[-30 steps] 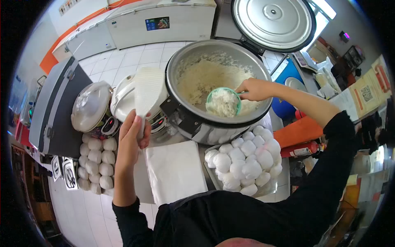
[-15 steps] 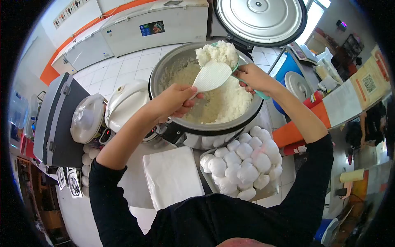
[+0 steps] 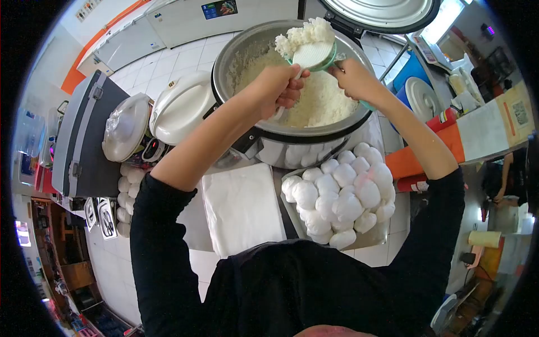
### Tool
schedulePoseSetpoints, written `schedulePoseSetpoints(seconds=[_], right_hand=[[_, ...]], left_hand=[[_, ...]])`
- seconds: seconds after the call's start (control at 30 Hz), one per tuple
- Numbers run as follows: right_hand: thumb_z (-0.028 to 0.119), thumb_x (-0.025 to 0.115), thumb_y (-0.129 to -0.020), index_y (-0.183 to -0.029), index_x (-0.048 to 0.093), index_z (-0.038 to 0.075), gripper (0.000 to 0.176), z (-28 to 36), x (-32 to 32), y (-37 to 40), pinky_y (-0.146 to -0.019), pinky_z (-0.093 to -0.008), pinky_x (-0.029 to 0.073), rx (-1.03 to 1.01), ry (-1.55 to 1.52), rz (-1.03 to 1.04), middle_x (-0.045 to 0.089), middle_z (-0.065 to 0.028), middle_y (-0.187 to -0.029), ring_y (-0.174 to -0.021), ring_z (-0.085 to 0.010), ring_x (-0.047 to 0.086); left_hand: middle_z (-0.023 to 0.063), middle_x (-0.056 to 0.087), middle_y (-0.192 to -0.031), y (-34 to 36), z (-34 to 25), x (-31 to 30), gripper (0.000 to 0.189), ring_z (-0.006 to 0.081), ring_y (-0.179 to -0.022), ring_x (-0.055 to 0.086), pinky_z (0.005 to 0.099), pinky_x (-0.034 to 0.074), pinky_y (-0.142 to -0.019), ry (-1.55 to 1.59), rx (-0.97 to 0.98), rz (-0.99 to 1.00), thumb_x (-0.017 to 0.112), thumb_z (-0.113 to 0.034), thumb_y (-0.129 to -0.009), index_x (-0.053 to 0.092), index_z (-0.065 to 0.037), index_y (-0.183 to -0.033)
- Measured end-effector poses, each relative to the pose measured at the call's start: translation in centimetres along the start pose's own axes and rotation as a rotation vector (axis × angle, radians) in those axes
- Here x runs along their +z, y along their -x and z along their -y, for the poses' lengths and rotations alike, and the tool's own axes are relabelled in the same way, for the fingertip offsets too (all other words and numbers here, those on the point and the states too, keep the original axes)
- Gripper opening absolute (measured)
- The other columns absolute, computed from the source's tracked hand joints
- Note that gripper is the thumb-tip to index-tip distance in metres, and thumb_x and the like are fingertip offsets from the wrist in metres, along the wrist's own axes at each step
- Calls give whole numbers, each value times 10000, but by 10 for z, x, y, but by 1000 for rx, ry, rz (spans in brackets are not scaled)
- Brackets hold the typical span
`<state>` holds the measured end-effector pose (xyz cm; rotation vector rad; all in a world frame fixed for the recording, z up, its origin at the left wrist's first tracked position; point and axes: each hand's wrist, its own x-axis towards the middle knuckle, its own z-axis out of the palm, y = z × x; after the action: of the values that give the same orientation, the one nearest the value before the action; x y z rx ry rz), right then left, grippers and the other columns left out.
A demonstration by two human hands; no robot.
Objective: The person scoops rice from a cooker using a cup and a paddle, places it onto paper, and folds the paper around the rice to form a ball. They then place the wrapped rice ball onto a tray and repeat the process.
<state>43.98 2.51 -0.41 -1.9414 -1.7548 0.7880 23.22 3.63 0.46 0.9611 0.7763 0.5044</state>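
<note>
A white rice paddle (image 3: pixel 311 55) is in my left hand (image 3: pixel 278 90), its fingers wrapped round the handle. My right hand (image 3: pixel 356 81) grips the handle of a green scoop (image 3: pixel 331 60), held over the far part of a large rice cooker (image 3: pixel 223 73). White rice (image 3: pixel 305 35) heaps up in the scoop, and the paddle's textured blade presses against it. More cooked rice (image 3: pixel 323 106) lies inside the cooker below both hands. The scoop's bowl is mostly hidden by the rice and the blade.
Several white wrapped bundles (image 3: pixel 342 194) fill a tray near me, beside a stack of white sheets (image 3: pixel 244 208). The cooker's raised lid (image 3: pixel 387 12) stands at the back. Smaller white cookers (image 3: pixel 179 109) and a grey box (image 3: pixel 90 140) are leftward; a blue bin (image 3: pixel 415 84) is right.
The view has tilted, so the cooker sits higher in the picture. The paddle blade has moved from the near side of the scoop onto the rice in it.
</note>
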Motion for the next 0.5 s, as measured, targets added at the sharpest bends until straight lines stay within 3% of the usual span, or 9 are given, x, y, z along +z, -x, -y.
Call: schedulePoseSetpoints(seconds=[0.03, 0.1, 0.13, 0.2, 0.37, 0.43, 0.5], right_hand=[[347, 468, -916, -972, 581, -8, 377, -1, 0, 0, -339, -259, 354, 4, -3, 3, 429, -16, -559, -379, -105, 425], [318, 495, -904, -753, 582, -32, 391, -3, -2, 1, -362, -319, 384, -40, 24, -43, 467, -62, -483, -370, -156, 469], [318, 495, -904, -753, 582, -32, 391, -4, -7, 1, -362, -319, 384, -36, 22, -44, 467, -62, -483, -370, -156, 469], [344, 459, -926, -978, 569, -11, 375, -8, -23, 2, -345, -250, 341, 50, -37, 95, 435, -5, -575, -387, -89, 419], [329, 488, -919, -1044, 520, 29, 327, -21, -59, 13, -370, -218, 334, 148, -129, 32, 437, 1, -633, -416, -55, 388], [314, 501, -912, -1034, 482, 67, 276, -33, -67, 19, -371, -199, 328, 209, -313, 168, 451, 3, -670, -429, -38, 370], [275, 517, -903, -1015, 458, 75, 236, -28, -68, 37, -381, -161, 333, 167, -474, 195, 480, -4, -750, -486, -26, 388]], left_hand=[[-65, 340, -642, -2, 1, 2, 222, 31, -471, 233, 189, 182, -395, 64, 14, 13, 386, -249, -965, 488, -56, -1006], [-64, 340, -646, -4, 0, 5, 209, 31, -473, 230, 185, 185, -394, 126, 24, 27, 388, -235, -963, 484, -54, -1008], [-62, 337, -644, -4, -2, 7, 200, 29, -475, 233, 180, 185, -390, 173, 39, 22, 388, -222, -963, 483, -50, -1003], [-59, 338, -640, 0, -4, 9, 180, 21, -470, 242, 166, 192, -374, 264, 39, 21, 381, -187, -962, 483, -41, -986], [-58, 358, -632, 3, -10, -13, 210, 20, -448, 251, 168, 208, -350, 289, 21, -98, 352, -176, -965, 503, -31, -985], [-55, 354, -625, 7, -19, -19, 228, 23, -455, 262, 181, 241, -358, 110, -66, -78, 371, -187, -959, 512, -25, -1036], [-19, 416, -620, 1, -26, -19, 156, 35, -448, 287, 197, 240, -382, -334, 95, -181, 390, -140, -915, 498, -28, -923]])
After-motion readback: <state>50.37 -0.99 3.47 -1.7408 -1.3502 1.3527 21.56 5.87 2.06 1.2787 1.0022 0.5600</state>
